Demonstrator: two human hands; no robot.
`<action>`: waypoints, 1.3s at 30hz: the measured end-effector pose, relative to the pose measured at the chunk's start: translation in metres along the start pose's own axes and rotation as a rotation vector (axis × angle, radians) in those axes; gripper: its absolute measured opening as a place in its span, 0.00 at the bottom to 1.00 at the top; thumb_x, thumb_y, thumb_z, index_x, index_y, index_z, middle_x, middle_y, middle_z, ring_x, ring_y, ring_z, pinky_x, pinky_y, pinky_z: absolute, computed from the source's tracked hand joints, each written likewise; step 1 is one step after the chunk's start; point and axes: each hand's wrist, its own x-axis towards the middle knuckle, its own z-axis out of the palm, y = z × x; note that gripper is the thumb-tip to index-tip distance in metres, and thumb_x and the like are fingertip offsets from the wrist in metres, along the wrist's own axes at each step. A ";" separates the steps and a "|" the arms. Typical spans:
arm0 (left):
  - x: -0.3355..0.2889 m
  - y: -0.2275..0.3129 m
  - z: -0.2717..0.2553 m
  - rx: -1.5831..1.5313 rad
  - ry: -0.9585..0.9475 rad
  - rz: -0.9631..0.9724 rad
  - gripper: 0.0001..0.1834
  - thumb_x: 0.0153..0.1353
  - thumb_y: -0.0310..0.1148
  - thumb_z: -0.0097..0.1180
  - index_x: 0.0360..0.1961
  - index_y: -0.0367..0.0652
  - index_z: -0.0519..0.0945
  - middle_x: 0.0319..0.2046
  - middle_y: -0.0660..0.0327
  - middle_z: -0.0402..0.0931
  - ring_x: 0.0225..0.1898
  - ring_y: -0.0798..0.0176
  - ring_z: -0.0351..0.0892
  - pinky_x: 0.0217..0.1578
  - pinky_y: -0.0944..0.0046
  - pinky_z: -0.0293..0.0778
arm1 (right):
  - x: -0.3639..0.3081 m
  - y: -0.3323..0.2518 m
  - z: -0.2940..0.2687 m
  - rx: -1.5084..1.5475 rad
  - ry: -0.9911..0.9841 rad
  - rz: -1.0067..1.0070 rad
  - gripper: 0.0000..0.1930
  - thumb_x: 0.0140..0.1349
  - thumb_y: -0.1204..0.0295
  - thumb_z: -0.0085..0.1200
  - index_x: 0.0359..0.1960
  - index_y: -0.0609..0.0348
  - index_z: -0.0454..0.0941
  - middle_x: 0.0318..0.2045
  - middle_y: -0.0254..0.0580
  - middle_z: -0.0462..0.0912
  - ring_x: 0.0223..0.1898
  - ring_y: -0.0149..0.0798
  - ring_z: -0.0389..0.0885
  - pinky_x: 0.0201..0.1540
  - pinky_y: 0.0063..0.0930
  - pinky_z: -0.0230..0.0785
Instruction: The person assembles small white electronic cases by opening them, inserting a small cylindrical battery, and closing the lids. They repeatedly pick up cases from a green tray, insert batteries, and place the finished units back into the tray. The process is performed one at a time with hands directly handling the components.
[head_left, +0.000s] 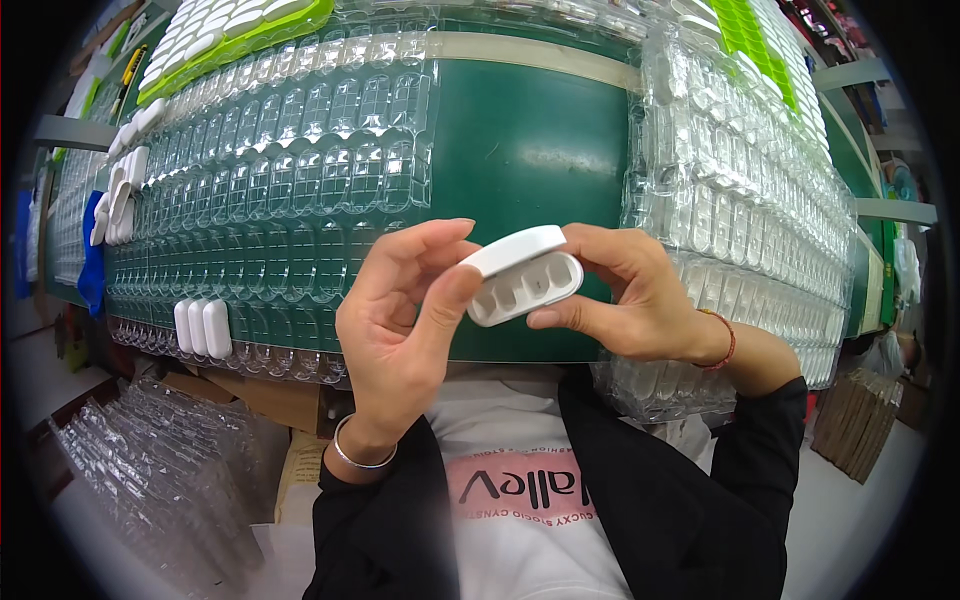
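Observation:
Over the green work surface, I hold a small white pill box (527, 288) with its lid (520, 250) tilted open and several rounded compartments showing. My right hand (640, 295) pinches its right end between thumb and fingers. At the left end, my left hand (395, 320) has its thumb against the box by the lid; its index finger arches above, apart from the lid, and the other fingers curl behind. No contents can be made out in the compartments. Three closed white boxes (203, 328) lie side by side on the clear tray at the left.
A clear plastic blister tray (290, 190) with rows of oblong pockets covers the left of the green table (530, 130). Stacked clear trays (740, 220) stand at the right. White pieces on green trays (235, 40) line the far side. More clear trays (150, 480) stand below left.

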 end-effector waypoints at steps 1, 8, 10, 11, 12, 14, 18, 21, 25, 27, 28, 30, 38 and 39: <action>0.000 0.001 0.000 -0.024 0.016 -0.036 0.20 0.67 0.28 0.59 0.57 0.31 0.72 0.48 0.55 0.77 0.47 0.67 0.78 0.47 0.69 0.73 | -0.002 -0.003 -0.003 0.020 -0.048 0.052 0.20 0.54 0.78 0.68 0.49 0.67 0.78 0.40 0.43 0.83 0.42 0.32 0.81 0.48 0.26 0.72; -0.009 -0.006 0.002 0.241 -0.068 0.343 0.28 0.58 0.21 0.65 0.58 0.30 0.69 0.51 0.47 0.76 0.53 0.57 0.77 0.51 0.60 0.75 | -0.001 0.000 -0.001 0.109 0.057 -0.029 0.15 0.55 0.76 0.68 0.43 0.64 0.80 0.41 0.40 0.81 0.42 0.34 0.80 0.45 0.26 0.74; -0.012 -0.006 0.008 0.310 -0.005 0.332 0.30 0.52 0.16 0.67 0.57 0.30 0.69 0.51 0.46 0.76 0.52 0.55 0.78 0.49 0.59 0.76 | 0.001 0.002 0.003 0.171 0.029 -0.011 0.17 0.56 0.75 0.67 0.46 0.63 0.78 0.44 0.41 0.78 0.46 0.35 0.79 0.46 0.28 0.74; -0.012 -0.009 0.013 0.245 0.089 0.243 0.31 0.50 0.14 0.66 0.57 0.30 0.69 0.48 0.46 0.79 0.48 0.54 0.81 0.49 0.59 0.77 | 0.003 -0.001 0.003 0.088 0.040 -0.050 0.17 0.56 0.75 0.66 0.47 0.62 0.77 0.43 0.42 0.78 0.45 0.39 0.79 0.45 0.30 0.73; -0.011 -0.010 0.010 0.351 0.029 0.304 0.32 0.51 0.13 0.65 0.58 0.30 0.68 0.48 0.46 0.78 0.48 0.54 0.81 0.50 0.59 0.77 | 0.005 -0.004 0.001 0.006 0.051 -0.087 0.18 0.57 0.75 0.65 0.48 0.62 0.76 0.43 0.43 0.78 0.44 0.42 0.79 0.44 0.32 0.73; -0.008 -0.013 0.002 0.562 -0.083 0.428 0.34 0.53 0.12 0.63 0.61 0.29 0.65 0.48 0.45 0.77 0.50 0.55 0.80 0.52 0.59 0.76 | 0.008 -0.012 -0.006 -0.276 -0.004 -0.226 0.18 0.56 0.76 0.63 0.48 0.62 0.75 0.42 0.44 0.77 0.43 0.47 0.78 0.44 0.35 0.72; -0.003 -0.009 0.005 0.569 -0.111 0.486 0.31 0.52 0.11 0.62 0.59 0.29 0.68 0.48 0.45 0.78 0.49 0.55 0.80 0.50 0.60 0.77 | 0.008 -0.014 -0.013 -0.440 -0.078 -0.268 0.18 0.54 0.77 0.62 0.47 0.62 0.74 0.40 0.46 0.77 0.41 0.53 0.77 0.42 0.40 0.72; 0.001 -0.006 0.003 0.586 -0.027 0.468 0.25 0.58 0.14 0.58 0.58 0.29 0.69 0.48 0.47 0.78 0.46 0.58 0.80 0.48 0.62 0.77 | 0.011 -0.022 -0.038 -0.446 -0.011 -0.188 0.17 0.54 0.78 0.61 0.45 0.61 0.74 0.40 0.46 0.76 0.42 0.53 0.78 0.43 0.40 0.71; -0.009 -0.006 -0.003 0.574 0.010 0.404 0.21 0.61 0.16 0.55 0.56 0.29 0.71 0.45 0.49 0.79 0.43 0.60 0.80 0.46 0.64 0.77 | 0.013 -0.038 -0.096 -0.511 0.251 -0.164 0.16 0.57 0.78 0.62 0.47 0.60 0.76 0.41 0.43 0.82 0.45 0.41 0.81 0.45 0.33 0.73; -0.011 -0.005 0.003 0.562 0.007 0.339 0.17 0.62 0.15 0.54 0.53 0.31 0.74 0.41 0.50 0.81 0.40 0.61 0.80 0.45 0.65 0.76 | 0.016 -0.037 -0.147 -0.531 0.438 -0.167 0.15 0.59 0.76 0.62 0.49 0.60 0.78 0.41 0.42 0.84 0.44 0.37 0.82 0.44 0.31 0.74; -0.009 -0.006 0.005 0.582 -0.058 0.352 0.16 0.62 0.15 0.54 0.52 0.31 0.74 0.40 0.50 0.81 0.39 0.61 0.81 0.44 0.65 0.77 | 0.010 -0.033 -0.181 -0.504 0.564 -0.171 0.15 0.60 0.75 0.61 0.49 0.59 0.79 0.42 0.42 0.84 0.44 0.36 0.82 0.43 0.30 0.75; -0.006 -0.008 0.009 0.629 -0.169 0.385 0.14 0.62 0.14 0.53 0.49 0.32 0.76 0.38 0.50 0.82 0.37 0.62 0.81 0.43 0.66 0.77 | -0.011 -0.017 -0.262 -0.651 0.745 -0.079 0.15 0.60 0.73 0.62 0.48 0.61 0.80 0.42 0.42 0.85 0.42 0.36 0.83 0.42 0.29 0.75; -0.009 -0.022 0.033 0.456 -0.044 0.535 0.07 0.64 0.15 0.51 0.42 0.32 0.76 0.36 0.46 0.80 0.31 0.60 0.79 0.32 0.66 0.80 | -0.107 0.072 -0.463 -1.321 0.756 0.423 0.13 0.53 0.80 0.58 0.42 0.61 0.79 0.38 0.53 0.84 0.42 0.52 0.83 0.46 0.37 0.73; -0.008 -0.020 0.037 0.468 -0.057 0.510 0.07 0.64 0.15 0.51 0.42 0.32 0.76 0.36 0.47 0.80 0.32 0.61 0.79 0.32 0.66 0.80 | -0.105 0.076 -0.465 -1.301 0.756 0.435 0.13 0.52 0.80 0.58 0.41 0.61 0.80 0.38 0.53 0.84 0.42 0.52 0.83 0.46 0.37 0.73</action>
